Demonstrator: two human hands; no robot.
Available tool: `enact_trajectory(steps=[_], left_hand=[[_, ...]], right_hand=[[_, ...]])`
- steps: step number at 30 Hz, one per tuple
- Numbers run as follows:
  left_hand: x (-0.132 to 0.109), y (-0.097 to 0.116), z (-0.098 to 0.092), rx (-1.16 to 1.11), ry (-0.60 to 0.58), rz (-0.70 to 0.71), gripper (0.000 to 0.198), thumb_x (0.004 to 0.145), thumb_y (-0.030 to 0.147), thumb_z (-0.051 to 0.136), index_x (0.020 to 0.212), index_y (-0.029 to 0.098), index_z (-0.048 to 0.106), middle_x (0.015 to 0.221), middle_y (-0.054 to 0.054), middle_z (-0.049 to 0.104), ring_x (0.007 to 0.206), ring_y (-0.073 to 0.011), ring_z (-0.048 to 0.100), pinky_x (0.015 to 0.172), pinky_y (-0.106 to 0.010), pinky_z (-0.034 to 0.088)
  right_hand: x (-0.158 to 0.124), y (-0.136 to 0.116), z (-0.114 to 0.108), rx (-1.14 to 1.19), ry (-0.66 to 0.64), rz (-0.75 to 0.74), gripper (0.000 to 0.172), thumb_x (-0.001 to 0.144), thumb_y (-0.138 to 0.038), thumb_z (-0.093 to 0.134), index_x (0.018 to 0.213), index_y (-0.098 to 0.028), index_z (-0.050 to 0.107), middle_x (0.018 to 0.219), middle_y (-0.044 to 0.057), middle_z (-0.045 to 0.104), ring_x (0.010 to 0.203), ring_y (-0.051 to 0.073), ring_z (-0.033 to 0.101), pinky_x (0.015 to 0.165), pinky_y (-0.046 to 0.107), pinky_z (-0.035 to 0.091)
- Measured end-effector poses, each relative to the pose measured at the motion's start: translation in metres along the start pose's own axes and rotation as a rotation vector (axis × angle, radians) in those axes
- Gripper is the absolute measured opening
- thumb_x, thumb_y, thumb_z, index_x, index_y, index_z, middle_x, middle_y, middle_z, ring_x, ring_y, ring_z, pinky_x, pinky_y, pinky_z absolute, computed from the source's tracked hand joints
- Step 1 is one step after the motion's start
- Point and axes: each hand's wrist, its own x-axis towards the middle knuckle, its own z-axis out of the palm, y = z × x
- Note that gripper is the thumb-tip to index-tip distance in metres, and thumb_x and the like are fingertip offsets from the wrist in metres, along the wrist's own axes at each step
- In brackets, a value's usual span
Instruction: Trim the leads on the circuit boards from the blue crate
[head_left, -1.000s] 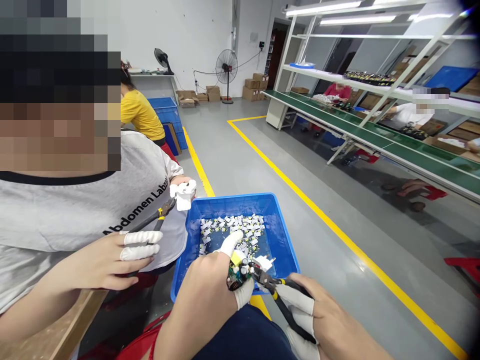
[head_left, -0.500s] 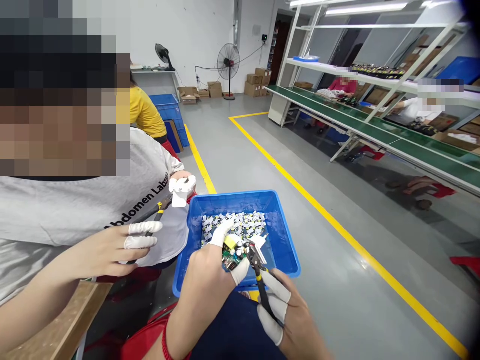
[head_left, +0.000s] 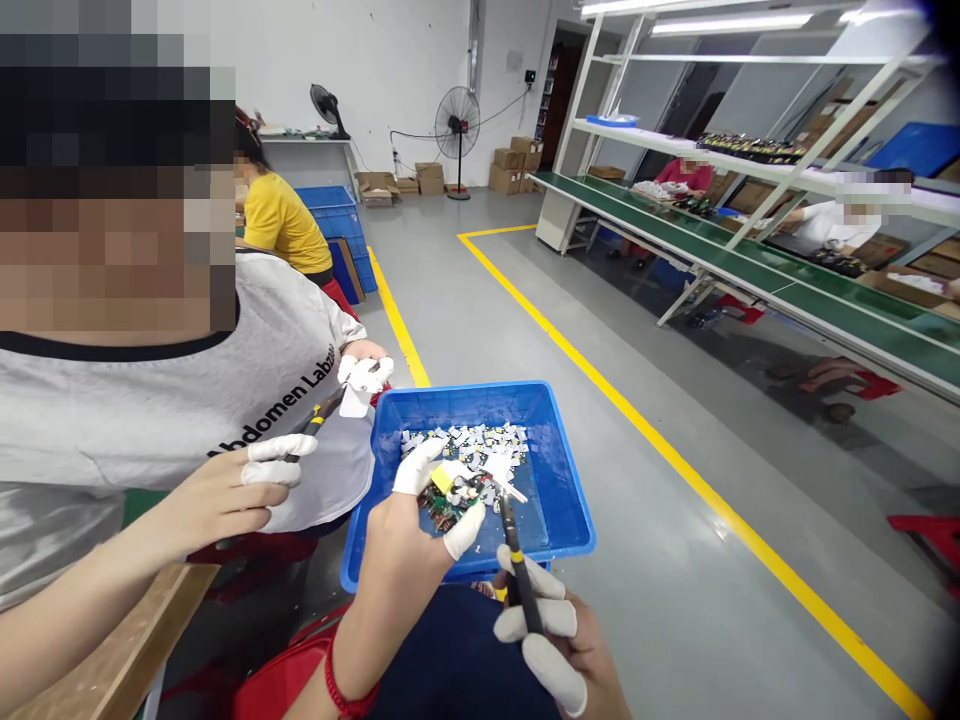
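Observation:
Over a blue plastic bin (head_left: 574, 470), my left hand (head_left: 412, 540) grips a circuit board (head_left: 442, 505) that carries a yellow block and several small parts. White finger cots cover the thumb and a finger of that hand. To its right, my right hand (head_left: 551, 625) is wrapped round black-handled cutting pliers (head_left: 521, 575) with yellow bands, their jaws close to the board's right side. Whether the jaws touch it I cannot tell. White cots cover several fingers here too. Below, the bin holds many small boards with white pieces (head_left: 480, 440).
At my left a co-worker's hand (head_left: 232, 490) holds similar pliers (head_left: 319, 420), and their other hand (head_left: 364, 365) holds a white piece. A wooden-edged tray (head_left: 161, 640) lies at lower left. A green conveyor bench (head_left: 750, 265) stands at right, with people seated behind it.
My left hand has turned and shifted slightly left with the board. The pliers have drawn back from the board a little, down and to the right, and stand more upright.

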Motion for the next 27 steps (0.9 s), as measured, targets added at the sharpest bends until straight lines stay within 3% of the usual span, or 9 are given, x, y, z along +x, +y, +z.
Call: enact_trajectory(steps=[3,6,9,13,18,23,27], left_hand=[[0.0,-0.007,-0.005,0.054,0.081,0.03,0.064,0.072,0.04,0.07,0.128,0.017,0.048,0.1,-0.009,0.074,0.09,-0.0254,0.072,0.078,-0.037,0.06],[0.0,-0.013,-0.009,0.091,0.151,0.08,0.062,0.073,0.038,0.071,0.128,0.019,0.049,0.107,-0.009,0.073,0.093,-0.0254,0.071,0.08,-0.036,0.06],[-0.001,-0.016,-0.013,0.138,0.22,0.224,0.06,0.075,0.037,0.071,0.128,0.018,0.049,0.112,-0.012,0.071,0.095,-0.0258,0.071,0.084,-0.037,0.059],[-0.006,-0.014,-0.018,0.163,0.269,0.452,0.051,0.079,0.035,0.07,0.124,0.018,0.052,0.109,-0.011,0.071,0.095,-0.0235,0.07,0.084,-0.032,0.06],[-0.018,-0.015,-0.026,0.164,0.311,0.568,0.048,0.082,0.035,0.068,0.124,0.019,0.053,0.107,-0.011,0.072,0.097,-0.0229,0.07,0.088,-0.032,0.059],[-0.039,-0.025,-0.042,0.22,0.413,0.541,0.048,0.082,0.037,0.067,0.125,0.02,0.053,0.107,-0.011,0.072,0.097,-0.0258,0.07,0.089,-0.037,0.06],[-0.084,-0.044,-0.059,0.276,0.539,0.463,0.047,0.084,0.036,0.065,0.127,0.023,0.05,0.105,-0.012,0.072,0.098,-0.0261,0.07,0.087,-0.037,0.06]], right_hand=[[-0.002,0.003,-0.012,0.073,0.068,0.01,0.024,0.084,-0.048,0.06,0.09,-0.029,0.073,0.131,0.007,0.059,0.113,0.026,0.06,0.096,0.042,0.052],[-0.002,0.016,-0.033,0.082,0.038,0.097,0.021,0.081,-0.044,0.064,0.085,-0.026,0.074,0.137,0.008,0.055,0.113,0.028,0.06,0.093,0.042,0.053],[0.007,0.028,-0.047,0.213,0.074,0.239,0.018,0.077,-0.041,0.069,0.082,-0.024,0.074,0.137,0.009,0.056,0.12,0.03,0.057,0.098,0.046,0.051],[0.032,0.033,-0.047,0.548,0.182,0.344,0.012,0.07,-0.04,0.074,0.072,-0.028,0.072,0.124,0.004,0.066,0.122,0.027,0.056,0.1,0.047,0.048],[0.063,0.038,-0.04,0.883,0.056,0.495,0.034,0.085,-0.049,0.05,0.065,-0.029,0.069,0.12,-0.005,0.068,0.113,0.022,0.063,0.09,0.053,0.053],[0.075,0.058,-0.04,0.702,-0.081,0.487,0.037,0.092,-0.047,0.043,0.078,-0.03,0.072,0.099,-0.001,0.075,0.099,0.02,0.069,0.084,0.051,0.057],[0.086,0.064,-0.027,0.468,-0.363,0.323,0.037,0.092,-0.051,0.042,0.083,-0.03,0.072,0.085,0.0,0.076,0.089,0.02,0.072,0.07,0.042,0.061]])
